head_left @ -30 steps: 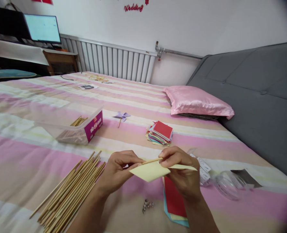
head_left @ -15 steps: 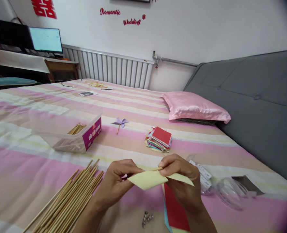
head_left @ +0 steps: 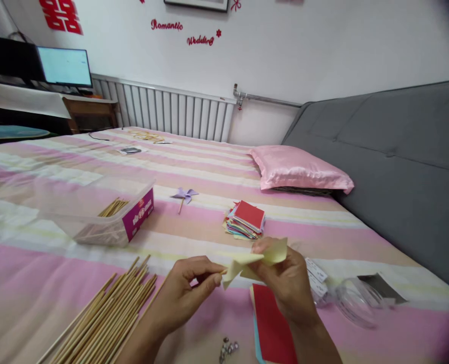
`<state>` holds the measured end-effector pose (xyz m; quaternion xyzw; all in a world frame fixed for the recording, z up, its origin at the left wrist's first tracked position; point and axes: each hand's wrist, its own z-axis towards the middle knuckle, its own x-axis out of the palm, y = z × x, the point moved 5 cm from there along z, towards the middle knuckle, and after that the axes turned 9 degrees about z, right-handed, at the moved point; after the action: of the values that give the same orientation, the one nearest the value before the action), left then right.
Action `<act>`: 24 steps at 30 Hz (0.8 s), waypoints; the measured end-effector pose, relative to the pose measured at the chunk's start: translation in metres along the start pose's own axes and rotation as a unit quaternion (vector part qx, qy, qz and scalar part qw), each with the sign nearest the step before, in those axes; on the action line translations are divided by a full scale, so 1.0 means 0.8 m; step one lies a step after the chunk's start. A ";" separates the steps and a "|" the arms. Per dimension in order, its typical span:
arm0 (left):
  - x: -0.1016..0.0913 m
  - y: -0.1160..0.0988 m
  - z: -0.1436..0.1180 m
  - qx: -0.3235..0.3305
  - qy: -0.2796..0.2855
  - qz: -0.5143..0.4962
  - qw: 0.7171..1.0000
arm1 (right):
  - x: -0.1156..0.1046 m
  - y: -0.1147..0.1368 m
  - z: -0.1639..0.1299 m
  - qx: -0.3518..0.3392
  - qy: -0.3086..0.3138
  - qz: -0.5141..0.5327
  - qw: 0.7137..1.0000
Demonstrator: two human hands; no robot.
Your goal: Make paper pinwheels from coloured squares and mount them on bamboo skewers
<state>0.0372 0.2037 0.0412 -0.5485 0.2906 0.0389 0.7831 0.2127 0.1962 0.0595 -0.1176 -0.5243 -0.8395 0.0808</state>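
Observation:
My left hand (head_left: 189, 290) is closed in a pinch on a thin wooden stick (head_left: 223, 272), whose tip shows at the fingertips. Against that tip lies a pale yellow paper pinwheel (head_left: 243, 260) with curled blades. My right hand (head_left: 285, 278) grips the pinwheel from the right, fingers behind it and thumb in front. The pinwheel's centre is partly hidden by the fingers. Below the hands are small shiny metal pieces (head_left: 227, 349) on the bedspread. A stack of coloured paper with a red top sheet (head_left: 273, 323) lies under my right forearm. A bundle of wooden sticks (head_left: 110, 316) is left of my left hand.
Beyond the hands lie a purple pinwheel (head_left: 184, 195) and another coloured paper pile (head_left: 249, 215). A clear plastic box (head_left: 99, 235) with sticks stands at left. On the right are clear packages (head_left: 315, 280) and a clear round plastic item (head_left: 357, 303). A pink pillow (head_left: 300, 169) rests by the headboard.
The yellow paper has turned and tilted up in my right hand. My left hand has let go of the paper's edge and now pinches the stick. The view has shifted slightly.

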 end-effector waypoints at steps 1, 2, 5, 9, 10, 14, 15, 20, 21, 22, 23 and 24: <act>-0.001 0.002 0.000 -0.012 0.009 0.015 1.000 | -0.006 -0.006 0.001 0.044 -0.035 0.026 0.998; -0.002 0.005 0.000 -0.024 0.018 0.029 0.999 | -0.012 -0.011 0.002 0.085 -0.066 0.052 0.993; -0.003 0.011 -0.001 -0.057 0.052 0.063 0.995 | -0.024 -0.021 0.005 0.162 -0.115 0.104 0.975; -0.002 0.020 -0.003 -0.102 0.081 0.053 0.990 | -0.029 -0.021 0.010 0.172 -0.126 0.118 0.970; -0.002 0.022 -0.003 -0.114 0.078 0.033 0.990 | -0.029 -0.019 0.011 0.169 -0.127 0.112 0.971; -0.006 0.028 -0.006 -0.138 0.048 -0.043 0.988 | -0.032 -0.015 0.009 0.162 -0.147 0.051 0.974; -0.007 0.029 -0.006 -0.138 0.040 -0.051 0.988 | -0.033 -0.015 0.008 0.165 -0.150 0.041 0.974; -0.010 0.031 -0.006 -0.137 0.029 -0.067 0.988 | -0.043 -0.021 0.005 0.155 -0.202 0.059 0.965; -0.011 0.031 -0.006 -0.138 0.029 -0.069 0.988 | -0.045 -0.022 0.005 0.150 -0.214 0.061 0.963; -0.011 0.031 -0.006 -0.139 0.028 -0.073 0.987 | -0.045 -0.023 0.005 0.148 -0.219 0.061 0.963; -0.011 0.031 -0.006 -0.140 0.028 -0.079 0.987 | -0.044 -0.025 0.005 0.149 -0.214 0.060 0.964; -0.010 0.030 -0.006 -0.141 0.028 -0.085 0.986 | -0.040 -0.027 0.005 0.152 -0.203 0.057 0.966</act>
<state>0.0193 0.2111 0.0241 -0.6773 0.2562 -0.0028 0.6896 0.2385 0.2100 0.0335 -0.3017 -0.6437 -0.7023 0.0374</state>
